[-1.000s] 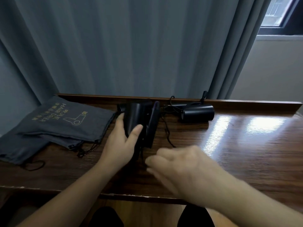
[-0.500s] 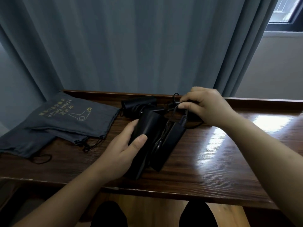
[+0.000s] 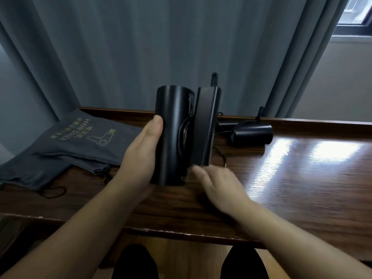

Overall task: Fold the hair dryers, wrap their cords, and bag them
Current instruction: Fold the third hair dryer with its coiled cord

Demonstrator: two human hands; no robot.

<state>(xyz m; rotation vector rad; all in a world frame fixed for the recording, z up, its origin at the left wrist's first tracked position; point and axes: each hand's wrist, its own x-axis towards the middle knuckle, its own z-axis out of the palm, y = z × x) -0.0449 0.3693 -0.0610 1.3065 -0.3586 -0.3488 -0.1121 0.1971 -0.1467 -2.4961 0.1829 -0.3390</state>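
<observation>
A black folding hair dryer (image 3: 173, 135) is being held upright at frame centre, above the near half of a wooden table (image 3: 302, 178), w/ its flat handle (image 3: 206, 125) folded up alongside the barrel at 3 o'clock. The left hand (image 3: 141, 158) is gripping the barrel from 9 o'clock, thumb lying up the front, fingers wrapped behind and out of sight. The right hand (image 3: 219, 186) is sitting just below the handle's lower end, at 5 o'clock from the dryer; it's motion-blurred, fingers looking loosely extended toward the base, and whether they're touching or pinching anything can't be told. A thin black cord (image 3: 220, 156) is trailing from behind the handle down toward the table. The dryer is looking like rigid, smooth plastic: prob. moderately heavy, slippery-ish, w/ a hinge that could swing open, so a grip round barrel and handle together seems best; the cord is limp and will need wrapping under tension. Further out, at 2 o'clock, a second hair dryer (image 3: 252, 134) is lying on its side near the table's back edge, cord loose around it. At 9 o'clock, grey drawstring bags (image 3: 80, 141) printed "HAIR DRIER" are lying flat, overlapping. Behind everything, a grey curtain (image 3: 161, 47) is hanging; a window (image 3: 356, 15) is showing at 1 o'clock.
</observation>
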